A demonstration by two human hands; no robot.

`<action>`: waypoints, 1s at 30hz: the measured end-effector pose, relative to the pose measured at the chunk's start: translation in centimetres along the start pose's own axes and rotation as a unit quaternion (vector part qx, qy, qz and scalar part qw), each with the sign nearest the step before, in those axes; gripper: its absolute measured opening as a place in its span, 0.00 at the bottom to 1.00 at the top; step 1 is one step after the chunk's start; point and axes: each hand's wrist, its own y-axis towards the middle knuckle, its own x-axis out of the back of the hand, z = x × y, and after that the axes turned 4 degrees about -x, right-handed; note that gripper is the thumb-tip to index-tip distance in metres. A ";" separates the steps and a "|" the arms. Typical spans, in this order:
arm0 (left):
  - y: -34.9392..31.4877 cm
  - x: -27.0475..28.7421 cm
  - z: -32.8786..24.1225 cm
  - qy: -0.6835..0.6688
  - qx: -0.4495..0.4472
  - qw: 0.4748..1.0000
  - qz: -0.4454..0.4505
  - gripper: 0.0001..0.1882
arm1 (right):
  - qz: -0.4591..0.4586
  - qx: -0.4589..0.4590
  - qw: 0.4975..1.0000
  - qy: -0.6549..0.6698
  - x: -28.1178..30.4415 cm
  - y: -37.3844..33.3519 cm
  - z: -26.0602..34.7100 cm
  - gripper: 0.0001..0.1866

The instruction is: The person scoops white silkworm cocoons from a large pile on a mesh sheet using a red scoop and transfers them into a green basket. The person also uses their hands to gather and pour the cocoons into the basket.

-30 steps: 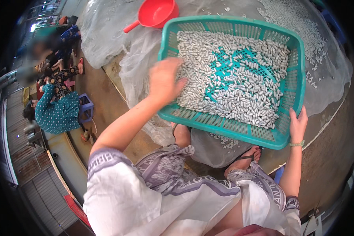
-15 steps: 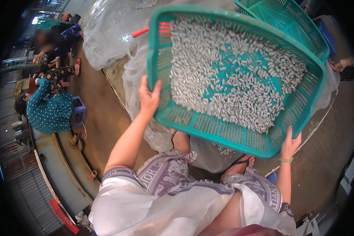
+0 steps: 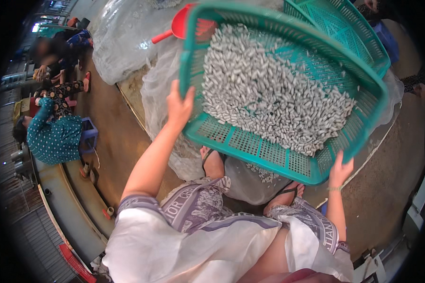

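A green plastic basket (image 3: 264, 150) with slotted sides is held up in front of me, slightly blurred. Many small grey-white cylindrical pieces (image 3: 274, 89) lie heaped across its middle and near side, while a few loose ones show near its far wall. My left hand (image 3: 178, 109) grips the basket's left edge, thumb up on the side and fingers partly hidden behind it. At the near right corner, my right hand (image 3: 340, 172) is closed on the rim. A red scoop (image 3: 179, 23) lies just beyond the basket's left side, partly covered by it.
A pale mesh sheet (image 3: 123, 42) covers the floor ahead, with more pieces (image 3: 262, 173) near my feet. Another green basket (image 3: 337, 23) stands at the far right beside a blue stool (image 3: 386, 40). People sit at the left, one in a dotted teal top (image 3: 54, 141) near another blue stool (image 3: 89, 134).
The basket has shifted slightly left. Its pieces have slid toward the near side, covering the bare patch in the middle and baring the far side. More of the red scoop shows.
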 end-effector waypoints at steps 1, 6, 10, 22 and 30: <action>1.2 -0.5 1.3 0.093 0.008 0.995 0.019 0.17 | 0.062 -0.048 0.997 0.025 -1.0 1.7 1.3 0.06; 0.9 -0.3 -0.7 0.073 0.019 0.994 0.081 0.17 | 0.066 -0.053 0.994 0.073 0.0 1.1 -0.6 0.10; -1.8 -0.6 -0.4 -0.082 -0.019 0.996 0.015 0.13 | -0.035 0.027 0.999 0.004 1.0 -2.0 -2.4 0.12; 0.9 -1.4 1.9 0.077 0.004 0.995 0.063 0.16 | 0.074 -0.048 0.996 0.021 -0.9 2.3 -0.6 0.09; 0.5 -0.9 0.5 0.023 0.022 0.996 0.078 0.20 | 0.025 0.037 0.999 -0.007 -0.8 1.2 -1.5 0.10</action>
